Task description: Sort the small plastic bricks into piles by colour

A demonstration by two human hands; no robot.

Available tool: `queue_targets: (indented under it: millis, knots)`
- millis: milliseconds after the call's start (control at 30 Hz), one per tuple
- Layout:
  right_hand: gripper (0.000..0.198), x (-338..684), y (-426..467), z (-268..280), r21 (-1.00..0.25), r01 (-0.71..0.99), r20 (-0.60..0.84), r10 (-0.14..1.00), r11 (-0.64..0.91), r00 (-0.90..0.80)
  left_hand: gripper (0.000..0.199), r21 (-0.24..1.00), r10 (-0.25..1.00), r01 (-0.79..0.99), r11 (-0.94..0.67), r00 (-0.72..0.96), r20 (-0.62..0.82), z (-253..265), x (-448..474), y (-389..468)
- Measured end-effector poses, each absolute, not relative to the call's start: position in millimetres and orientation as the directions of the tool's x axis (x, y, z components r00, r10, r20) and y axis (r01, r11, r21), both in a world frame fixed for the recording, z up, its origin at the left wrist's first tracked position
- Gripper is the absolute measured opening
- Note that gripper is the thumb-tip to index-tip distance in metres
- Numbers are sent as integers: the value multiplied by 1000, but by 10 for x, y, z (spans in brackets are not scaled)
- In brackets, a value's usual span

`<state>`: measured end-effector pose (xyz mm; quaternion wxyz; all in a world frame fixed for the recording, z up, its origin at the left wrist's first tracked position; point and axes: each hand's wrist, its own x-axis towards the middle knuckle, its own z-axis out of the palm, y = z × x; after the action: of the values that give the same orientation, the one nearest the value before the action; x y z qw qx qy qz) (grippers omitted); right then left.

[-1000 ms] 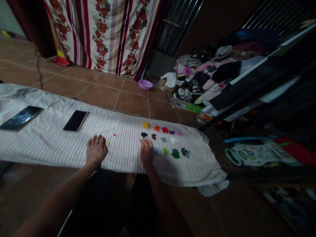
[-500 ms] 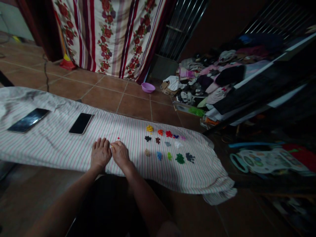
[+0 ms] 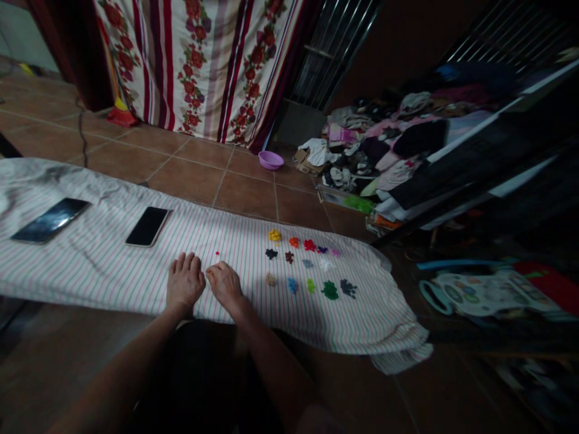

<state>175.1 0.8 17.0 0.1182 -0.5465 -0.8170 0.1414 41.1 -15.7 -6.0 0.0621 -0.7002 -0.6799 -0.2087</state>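
Observation:
My left hand (image 3: 185, 281) lies palm down on the striped cloth (image 3: 113, 271), fingers stretched out, with nothing visible in it. Just to its right, my right hand (image 3: 225, 283) has thumb and forefinger pinched together; whatever lies between the tips is too small to make out. A tiny red piece (image 3: 217, 253) rests on the cloth beyond the right hand. Farther right are small piles of coloured pieces, among them a yellow pile (image 3: 274, 235), a black pile (image 3: 271, 254), a tan pile (image 3: 270, 279), a blue pile (image 3: 292, 285) and a dark green pile (image 3: 330, 290).
A black-screened phone (image 3: 148, 227) and a larger dark tablet (image 3: 50, 220) lie on the cloth at the left. On the tiled floor behind stands a purple basin (image 3: 271, 160). Heaped clothes (image 3: 375, 144) fill the back right, and a floral curtain (image 3: 203, 66) hangs behind.
My right hand has shifted slightly right and toward me, away from my left hand. The yellow speck seen at its fingertips earlier no longer shows. My left hand stays put.

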Motion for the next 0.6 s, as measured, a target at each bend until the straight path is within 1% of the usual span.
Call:
queue_targets:
  millis: [133, 200, 367, 500, 600]
  knots:
    - [20, 1921, 9, 202, -393, 843, 84, 928, 366, -364, 36, 205, 926, 976, -75, -8, 378, -76, 408, -156]
    - [19, 2028, 41, 212, -420, 839, 109, 937, 347, -332, 37, 207, 924, 975, -77, -8, 382, -86, 404, -155]
    - [15, 2358, 272, 187, -515, 826, 149, 972, 231, -179, 39, 207, 924, 975, -82, -3, 382, -99, 398, -157]
    - [16, 2684, 541, 171, -594, 779, 255, 965, 200, -53, 38, 203, 921, 976, -81, -5, 389, -100, 401, -159]
    - [19, 2925, 711, 182, -611, 774, 306, 951, 163, 42, 38, 206, 918, 975, -89, 0, 397, -96, 402, -158]
